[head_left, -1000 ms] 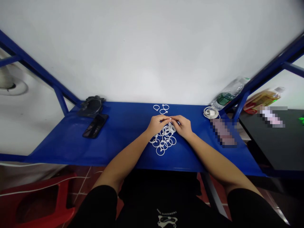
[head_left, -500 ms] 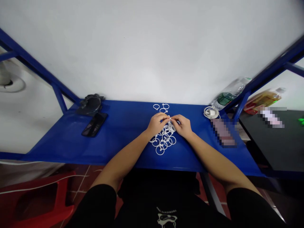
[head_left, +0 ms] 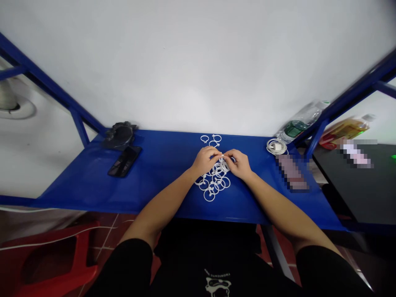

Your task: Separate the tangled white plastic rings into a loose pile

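My left hand and my right hand meet above a heap of white plastic rings, each with a small clip on its rim. Between the pinched thumbs and forefingers of both hands is a small white ring clip; most of that ring is hidden by the fingers. Beyond my hands, near the wall, a few separate white rings lie on the blue table. The heap stretches from under my fingers toward the table's front edge.
A black phone and a dark bundled item lie at left. On the right are a coiled white cable, a plastic bottle and a blurred-out object. Blue frame bars rise at both sides; a red stool stands below.
Both hands keep their pinch on the small white piece with barely any movement. The whole view has shifted slightly.
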`<state>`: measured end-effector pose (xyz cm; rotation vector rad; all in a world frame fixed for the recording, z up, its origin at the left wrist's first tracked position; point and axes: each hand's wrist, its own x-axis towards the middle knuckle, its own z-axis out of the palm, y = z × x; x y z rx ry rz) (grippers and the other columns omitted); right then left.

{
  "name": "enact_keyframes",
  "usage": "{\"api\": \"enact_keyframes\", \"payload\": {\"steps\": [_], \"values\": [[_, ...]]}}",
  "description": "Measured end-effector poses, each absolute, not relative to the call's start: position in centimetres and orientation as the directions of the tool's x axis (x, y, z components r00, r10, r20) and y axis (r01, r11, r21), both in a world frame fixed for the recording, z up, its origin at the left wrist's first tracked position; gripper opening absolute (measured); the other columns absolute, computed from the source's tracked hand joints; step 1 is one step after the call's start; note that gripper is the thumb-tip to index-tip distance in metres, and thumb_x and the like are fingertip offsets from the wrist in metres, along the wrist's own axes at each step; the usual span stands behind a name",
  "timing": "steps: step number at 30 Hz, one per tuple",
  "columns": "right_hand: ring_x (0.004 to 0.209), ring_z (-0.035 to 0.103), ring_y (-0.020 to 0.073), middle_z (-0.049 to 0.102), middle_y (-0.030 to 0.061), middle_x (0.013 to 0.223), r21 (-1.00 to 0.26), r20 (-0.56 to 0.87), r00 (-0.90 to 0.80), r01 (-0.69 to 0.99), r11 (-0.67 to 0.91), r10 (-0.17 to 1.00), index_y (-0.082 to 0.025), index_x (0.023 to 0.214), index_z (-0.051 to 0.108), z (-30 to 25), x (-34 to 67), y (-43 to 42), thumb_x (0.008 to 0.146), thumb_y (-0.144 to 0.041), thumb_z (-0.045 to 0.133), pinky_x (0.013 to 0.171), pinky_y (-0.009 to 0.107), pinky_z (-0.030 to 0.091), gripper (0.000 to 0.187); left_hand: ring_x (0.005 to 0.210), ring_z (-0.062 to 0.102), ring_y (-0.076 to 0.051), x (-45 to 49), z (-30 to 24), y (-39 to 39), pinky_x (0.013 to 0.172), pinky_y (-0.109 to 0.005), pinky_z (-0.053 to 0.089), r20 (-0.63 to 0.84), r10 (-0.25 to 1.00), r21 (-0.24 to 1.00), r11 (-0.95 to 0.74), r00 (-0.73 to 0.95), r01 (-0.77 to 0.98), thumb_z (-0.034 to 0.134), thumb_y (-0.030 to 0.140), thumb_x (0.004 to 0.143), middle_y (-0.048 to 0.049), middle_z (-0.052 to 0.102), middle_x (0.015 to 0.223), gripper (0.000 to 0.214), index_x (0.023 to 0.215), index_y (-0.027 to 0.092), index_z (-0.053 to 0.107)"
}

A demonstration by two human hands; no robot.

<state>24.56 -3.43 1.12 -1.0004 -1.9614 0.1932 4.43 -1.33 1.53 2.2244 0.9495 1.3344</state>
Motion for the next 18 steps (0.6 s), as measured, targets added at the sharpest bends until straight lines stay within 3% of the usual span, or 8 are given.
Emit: {"api": "enact_keyframes", "payload": {"steps": [5, 9, 12, 14, 18], "values": [[0.073, 0.068, 0.0185, 0.074, 0.0036, 0.084, -0.528, 0.632, -0.235, 0.566, 0.633, 0.738, -0.023, 0.098, 0.069, 0.6, 24.6, -2.9, 0.101, -0.034, 0.06, 0.069, 0.033, 0.054, 0.014, 0.097, 0.067, -0.02, 4.8, 0.8, -1.2, 0.095, -0.042, 0.051, 0.644, 0.717, 0.565, -0.68, 0.266, 0.467, 0.075, 0.03, 0.094, -0.0035, 0.077, 0.097, 0.007, 0.09, 0.024, 0.078], [0.072, 0.069, 0.0185, 0.074, 0.0027, 0.083, -0.538, 0.607, -0.259, 0.561, 0.629, 0.751, -0.023, 0.094, 0.069, 0.5, 24.9, -2.3, 0.097, -0.031, 0.062, 0.068, 0.032, 0.054, 0.012, 0.121, 0.061, -0.028, 4.8, 0.2, -0.8, 0.106, -0.048, 0.044, 0.609, 0.754, 0.517, -0.611, 0.245, 0.599, 0.081, 0.036, 0.088, -0.006, 0.073, 0.123, 0.011, 0.095, 0.028, 0.08], [0.077, 0.07, 0.019, 0.075, 0.0036, 0.086, -0.54, 0.598, -0.271, 0.559, 0.629, 0.755, -0.023, 0.092, 0.068, 0.6, 24.8, -2.3, 0.098, -0.03, 0.06, 0.071, 0.032, 0.054, 0.012, 0.146, 0.043, -0.038, 4.1, -0.2, 0.0, 0.117, -0.058, 0.033, 0.539, 0.793, 0.484, -0.568, 0.284, 0.665, 0.087, 0.047, 0.079, -0.0107, 0.054, 0.155, 0.05, 0.124, 0.029, 0.074], [0.078, 0.07, 0.019, 0.075, 0.0036, 0.087, -0.529, 0.589, -0.299, 0.559, 0.638, 0.751, -0.023, 0.092, 0.069, 0.6, 24.7, -2.5, 0.098, -0.029, 0.06, 0.073, 0.032, 0.054, 0.012, 0.154, 0.029, -0.044, 3.4, -0.3, 0.7, 0.121, -0.064, 0.026, 0.463, 0.821, 0.471, -0.547, 0.334, 0.692, 0.088, 0.058, 0.075, -0.0147, 0.038, 0.167, 0.076, 0.141, 0.028, 0.064], [0.074, 0.069, 0.0177, 0.074, 0.002, 0.083, -0.538, 0.564, -0.33, 0.548, 0.64, 0.757, -0.022, 0.094, 0.069, 0.3, 24.5, -2.6, 0.098, -0.028, 0.061, 0.07, 0.03, 0.053, 0.01, 0.158, 0.022, -0.045, 2.6, -0.1, 1.7, 0.124, -0.071, 0.014, 0.225, 0.857, 0.461, -0.512, 0.463, 0.725, 0.073, 0.075, 0.08, -0.0157, 0.034, 0.168, 0.085, 0.149, 0.027, 0.056]]}}
